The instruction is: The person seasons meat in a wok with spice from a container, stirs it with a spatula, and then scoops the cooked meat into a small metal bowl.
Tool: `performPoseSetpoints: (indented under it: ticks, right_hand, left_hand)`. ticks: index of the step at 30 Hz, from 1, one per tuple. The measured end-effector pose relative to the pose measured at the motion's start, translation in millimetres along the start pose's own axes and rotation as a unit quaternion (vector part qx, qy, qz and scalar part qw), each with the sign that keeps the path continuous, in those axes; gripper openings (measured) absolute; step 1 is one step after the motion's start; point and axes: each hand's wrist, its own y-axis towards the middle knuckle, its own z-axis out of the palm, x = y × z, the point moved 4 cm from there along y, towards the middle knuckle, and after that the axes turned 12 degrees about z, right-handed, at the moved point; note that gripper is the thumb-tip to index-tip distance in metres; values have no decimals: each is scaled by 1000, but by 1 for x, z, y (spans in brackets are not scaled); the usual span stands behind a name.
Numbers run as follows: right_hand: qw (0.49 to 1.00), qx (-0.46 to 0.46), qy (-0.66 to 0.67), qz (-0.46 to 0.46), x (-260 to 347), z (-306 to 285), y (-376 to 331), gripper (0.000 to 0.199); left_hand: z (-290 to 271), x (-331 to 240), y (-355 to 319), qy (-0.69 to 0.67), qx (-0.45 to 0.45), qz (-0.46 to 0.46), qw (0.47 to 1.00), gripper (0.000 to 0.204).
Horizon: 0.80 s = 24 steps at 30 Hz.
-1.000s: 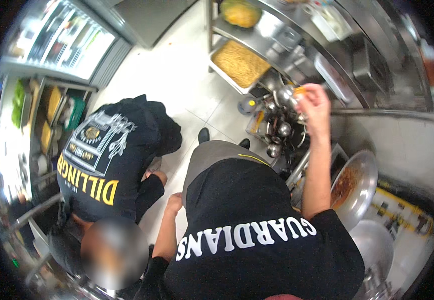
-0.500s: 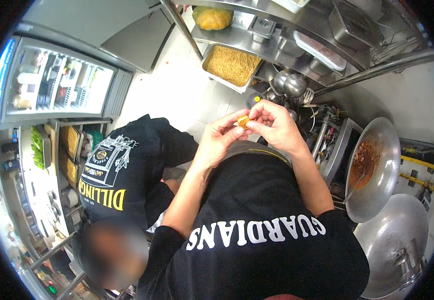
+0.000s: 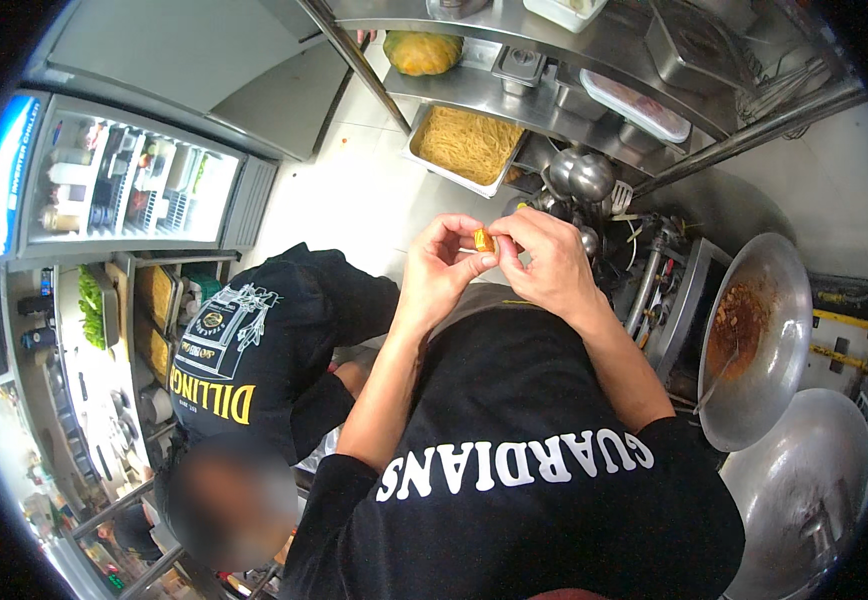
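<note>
Pinched between fingertips in front of my body is a small yellow-orange wrapped cube (image 3: 483,241), which looks like a bouillon cube. My left hand (image 3: 438,278) holds it between thumb and fingers, closed. From the other side, my right hand (image 3: 552,262) is closed too, its thumb and forefinger meeting at the cube's edge. Its other fingers curl in and are partly hidden. Both forearms reach up from the lower part of the view, well above the floor.
A person in a black shirt (image 3: 269,320) bends close on my left. To the right, a wok (image 3: 782,310) holds reddish-brown sauce and a utensil; another wok (image 3: 804,440) stands nearer. Ahead are a tray of noodles (image 3: 469,140) and a steel shelf (image 3: 434,85). A glass-door fridge (image 3: 139,180) stands far left.
Both hands stay together, shifting very slightly. The cube has turned between my fingers, and my right fingertips have moved in against its edge. The bent person remains beside me.
</note>
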Motion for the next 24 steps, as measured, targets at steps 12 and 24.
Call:
performPoseSetpoints:
  ticks: [12, 24]
  right_hand:
    - [984, 87, 101, 121, -9, 6, 8, 8]
    - [809, 283, 444, 263, -49, 11, 13, 3]
  left_hand:
    - [-6, -4, -5, 115, -36, 58, 991, 27]
    - [5, -49, 5, 354, 176, 161, 904, 16]
